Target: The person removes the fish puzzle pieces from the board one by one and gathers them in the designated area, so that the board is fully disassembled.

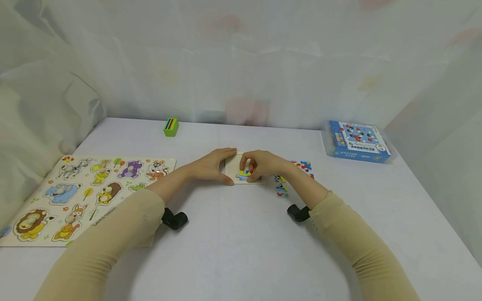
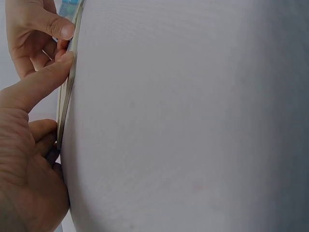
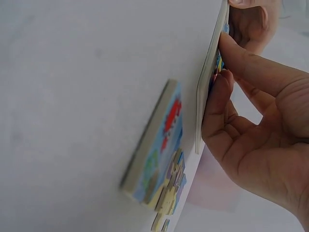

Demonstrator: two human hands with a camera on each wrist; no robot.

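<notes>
A small pale wooden puzzle tray (image 1: 232, 163) lies on the white table between both hands, with a few blue and yellow pieces (image 1: 242, 177) inside. My left hand (image 1: 211, 165) holds the tray's left side, thumb at the near edge and fingers at the far edge. Over the tray's right half, my right hand (image 1: 264, 163) pinches a puzzle piece with thumb and curled forefinger; the fingers mostly hide it. In the right wrist view, a bit of yellow shows by these fingertips (image 3: 225, 75). Loose colourful jigsaw pieces (image 1: 282, 191) lie just right of the tray, partly behind the right forearm.
At left, under the left forearm, lies a large animal puzzle board (image 1: 84, 192). A green block with coloured stripes (image 1: 171, 127) stands at the back left. A blue box (image 1: 359, 142) sits at the back right. Black wrist devices (image 1: 174, 219) hang under both forearms.
</notes>
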